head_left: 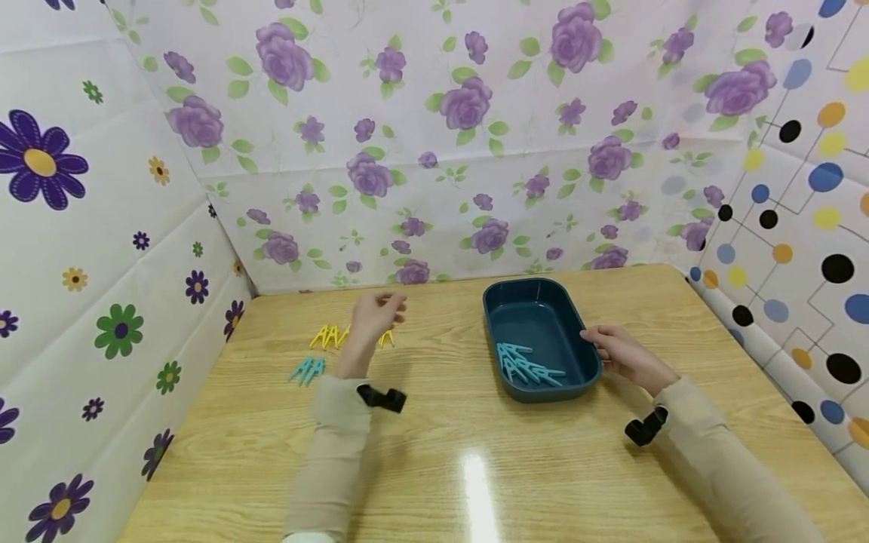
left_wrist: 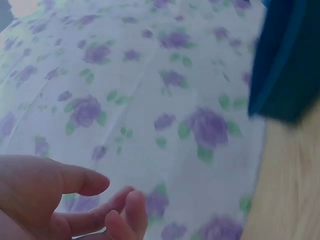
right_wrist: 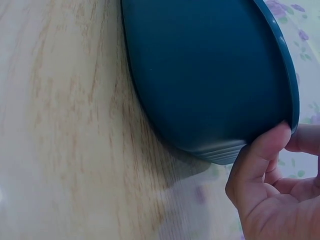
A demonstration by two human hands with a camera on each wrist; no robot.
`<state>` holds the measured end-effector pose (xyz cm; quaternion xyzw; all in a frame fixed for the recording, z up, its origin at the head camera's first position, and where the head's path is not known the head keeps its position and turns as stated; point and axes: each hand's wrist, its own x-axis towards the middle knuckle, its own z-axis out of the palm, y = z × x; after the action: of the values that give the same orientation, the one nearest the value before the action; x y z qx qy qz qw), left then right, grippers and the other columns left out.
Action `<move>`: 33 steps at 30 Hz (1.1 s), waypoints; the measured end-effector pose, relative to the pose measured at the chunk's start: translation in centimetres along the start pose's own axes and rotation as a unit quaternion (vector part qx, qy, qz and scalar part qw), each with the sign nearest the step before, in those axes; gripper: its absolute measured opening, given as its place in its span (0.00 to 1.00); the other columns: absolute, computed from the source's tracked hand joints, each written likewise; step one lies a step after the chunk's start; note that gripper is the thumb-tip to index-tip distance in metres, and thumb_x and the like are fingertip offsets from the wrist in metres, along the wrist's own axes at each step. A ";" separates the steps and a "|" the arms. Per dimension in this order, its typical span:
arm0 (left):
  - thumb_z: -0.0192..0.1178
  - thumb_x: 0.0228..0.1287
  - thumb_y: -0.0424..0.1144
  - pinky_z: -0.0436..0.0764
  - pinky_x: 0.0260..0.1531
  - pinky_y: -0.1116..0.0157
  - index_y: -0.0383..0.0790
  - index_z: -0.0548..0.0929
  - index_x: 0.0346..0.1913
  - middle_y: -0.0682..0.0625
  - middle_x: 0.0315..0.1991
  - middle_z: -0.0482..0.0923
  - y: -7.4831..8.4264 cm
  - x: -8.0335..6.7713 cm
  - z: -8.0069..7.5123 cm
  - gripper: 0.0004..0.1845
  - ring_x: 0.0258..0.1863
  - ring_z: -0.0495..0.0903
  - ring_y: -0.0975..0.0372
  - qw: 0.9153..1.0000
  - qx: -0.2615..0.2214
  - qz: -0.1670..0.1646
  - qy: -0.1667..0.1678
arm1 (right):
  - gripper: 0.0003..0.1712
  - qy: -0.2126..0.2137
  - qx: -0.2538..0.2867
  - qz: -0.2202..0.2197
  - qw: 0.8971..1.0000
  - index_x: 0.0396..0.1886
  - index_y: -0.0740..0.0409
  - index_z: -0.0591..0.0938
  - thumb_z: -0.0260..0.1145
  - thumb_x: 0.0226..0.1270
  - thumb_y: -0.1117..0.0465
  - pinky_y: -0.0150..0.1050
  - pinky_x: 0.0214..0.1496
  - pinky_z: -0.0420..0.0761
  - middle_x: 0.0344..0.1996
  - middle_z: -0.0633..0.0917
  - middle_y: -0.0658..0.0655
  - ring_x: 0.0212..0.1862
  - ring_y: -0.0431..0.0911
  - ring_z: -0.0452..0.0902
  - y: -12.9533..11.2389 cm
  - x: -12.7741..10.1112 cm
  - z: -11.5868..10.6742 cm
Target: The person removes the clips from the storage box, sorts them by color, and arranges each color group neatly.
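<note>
My left hand (head_left: 388, 305) hovers above the table's back left with its fingers loosely curled and nothing in them; the left wrist view shows the hand (left_wrist: 117, 200) bare against the flowered wall. Just below it lie yellow clothespins (head_left: 327, 336), and a pair of teal clothespins (head_left: 307, 369) lies nearer to me. A dark blue tray (head_left: 543, 392) stands right of centre with several teal clothespins (head_left: 526, 366) inside. My right hand (head_left: 596, 338) holds the tray's right rim; in the right wrist view the thumb (right_wrist: 265, 150) presses on the rim of the tray (right_wrist: 210, 75).
The wooden table (head_left: 475, 452) is boxed in by flowered sheets on the left and back and a dotted sheet (head_left: 801, 249) on the right. Bare tabletop lies in front of both arms. A black camera mount (head_left: 383, 397) sits on each wrist.
</note>
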<state>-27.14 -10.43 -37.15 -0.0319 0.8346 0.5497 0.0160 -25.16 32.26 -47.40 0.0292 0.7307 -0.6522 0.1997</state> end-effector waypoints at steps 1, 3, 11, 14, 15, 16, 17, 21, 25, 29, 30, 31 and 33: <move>0.54 0.72 0.45 0.79 0.33 0.70 0.37 0.81 0.54 0.43 0.43 0.82 0.7 0.4 0.7 0.18 0.34 0.83 0.62 0.999 -0.032 -0.006 -0.001 | 0.26 0.001 -0.001 0.001 1.000 0.59 0.64 0.65 0.53 0.76 0.48 0.30 0.37 0.80 0.36 0.82 0.46 0.34 0.34 0.79 0.0 0.0 0.0; 0.53 0.72 0.44 0.78 0.31 0.72 0.38 0.81 0.52 0.46 0.40 0.81 2.1 1.2 2.2 0.16 0.32 0.81 0.64 0.996 -0.083 -0.017 0.001 | 0.26 0.000 -0.003 0.001 1.000 0.59 0.65 0.65 0.53 0.76 0.48 0.30 0.37 0.79 0.36 0.82 0.46 0.33 0.34 0.79 0.0 0.0 0.1; 0.50 0.73 0.37 0.81 0.33 0.68 0.36 0.83 0.46 0.50 0.31 0.78 6.0 4.1 9.2 0.13 0.26 0.79 0.64 0.993 -0.112 -0.028 -0.025 | 0.31 0.006 -0.009 0.006 1.000 0.64 0.67 0.63 0.53 0.75 0.47 0.30 0.39 0.79 0.37 0.81 0.46 0.33 0.33 0.78 0.1 -0.1 -0.1; 0.49 0.72 0.36 0.79 0.28 0.67 0.38 0.78 0.27 0.53 0.19 0.69 6.5 5.1 12.1 0.14 0.21 0.77 0.63 0.998 -0.004 -0.028 -0.047 | 0.30 0.004 -0.011 0.003 1.000 0.62 0.66 0.64 0.53 0.75 0.47 0.30 0.37 0.79 0.36 0.81 0.46 0.32 0.33 0.77 0.2 0.0 -0.2; 0.50 0.71 0.35 0.78 0.26 0.67 0.37 0.79 0.30 0.51 0.21 0.70 6.6 5.4 12.9 0.11 0.19 0.76 0.62 0.998 0.036 -0.025 -0.054 | 0.29 0.004 -0.011 0.002 1.000 0.61 0.66 0.65 0.53 0.75 0.47 0.30 0.37 0.79 0.36 0.81 0.45 0.32 0.33 0.77 0.3 0.1 -0.2; 0.50 0.70 0.35 0.76 0.24 0.67 0.37 0.77 0.30 0.51 0.20 0.69 6.5 5.6 13.7 0.10 0.18 0.75 0.62 0.994 0.079 -0.023 -0.066 | 0.28 0.004 -0.011 0.000 1.000 0.61 0.65 0.65 0.53 0.75 0.47 0.29 0.37 0.78 0.35 0.81 0.45 0.31 0.33 0.76 0.3 0.1 -0.3; 0.50 0.69 0.34 0.73 0.22 0.68 0.35 0.75 0.29 0.49 0.20 0.67 6.4 5.9 14.4 0.10 0.16 0.72 0.62 0.989 0.120 -0.023 -0.082 | 0.28 0.005 -0.011 -0.001 1.000 0.60 0.65 0.66 0.53 0.75 0.47 0.29 0.36 0.78 0.35 0.81 0.45 0.31 0.33 0.75 0.4 0.2 -0.3; 0.52 0.69 0.35 0.70 0.17 0.68 0.31 0.77 0.53 0.44 0.25 0.74 5.9 6.2 16.5 0.14 0.12 0.68 0.62 0.958 0.242 -0.024 -0.150 | 0.28 0.007 -0.014 -0.001 1.000 0.59 0.65 0.67 0.54 0.74 0.46 0.28 0.33 0.76 0.30 0.79 0.44 0.27 0.33 0.73 0.4 0.3 -0.2; 0.55 0.70 0.39 0.67 0.18 0.68 0.35 0.76 0.59 0.44 0.34 0.77 5.9 6.1 17.8 0.18 0.15 0.66 0.63 0.917 0.350 -0.005 -0.194 | 0.27 0.000 -0.008 0.001 1.000 0.58 0.65 0.67 0.54 0.75 0.47 0.28 0.32 0.76 0.31 0.80 0.44 0.28 0.33 0.74 0.4 0.3 -0.1; 0.56 0.70 0.40 0.73 0.30 0.68 0.38 0.78 0.58 0.43 0.59 0.73 6.8 6.0 18.8 0.17 0.34 0.74 0.60 0.848 0.452 0.004 -0.275 | 0.25 -0.005 0.005 0.000 1.000 0.57 0.64 0.67 0.54 0.75 0.48 0.28 0.32 0.77 0.33 0.81 0.45 0.30 0.32 0.76 0.4 0.3 -0.1; 0.57 0.69 0.39 0.76 0.35 0.68 0.39 0.79 0.58 0.42 0.63 0.71 7.0 6.1 19.0 0.17 0.41 0.76 0.59 0.833 0.464 0.006 -0.301 | 0.24 -0.004 0.007 0.001 1.000 0.56 0.63 0.67 0.54 0.75 0.48 0.28 0.31 0.76 0.32 0.81 0.45 0.29 0.32 0.76 0.4 0.3 -0.1; 0.58 0.69 0.39 0.78 0.38 0.67 0.42 0.82 0.56 0.44 0.64 0.72 6.2 7.3 20.1 0.15 0.46 0.77 0.59 0.814 0.482 0.008 -0.323 | 0.24 -0.004 0.008 0.001 1.000 0.56 0.63 0.67 0.54 0.75 0.48 0.28 0.30 0.76 0.32 0.81 0.45 0.29 0.32 0.76 0.3 0.3 -0.1; 0.62 0.66 0.41 0.80 0.46 0.65 0.47 0.85 0.51 0.48 0.65 0.72 4.2 10.4 22.7 0.12 0.55 0.76 0.58 0.781 0.510 0.002 -0.361 | 0.23 -0.004 0.010 0.000 1.000 0.55 0.63 0.67 0.54 0.75 0.48 0.28 0.30 0.76 0.32 0.81 0.45 0.29 0.32 0.76 0.3 0.3 -0.2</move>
<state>-37.98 11.67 -42.93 0.1831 0.9265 0.0149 0.3286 -25.45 32.45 -47.74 0.0290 0.7231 -0.6598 0.2024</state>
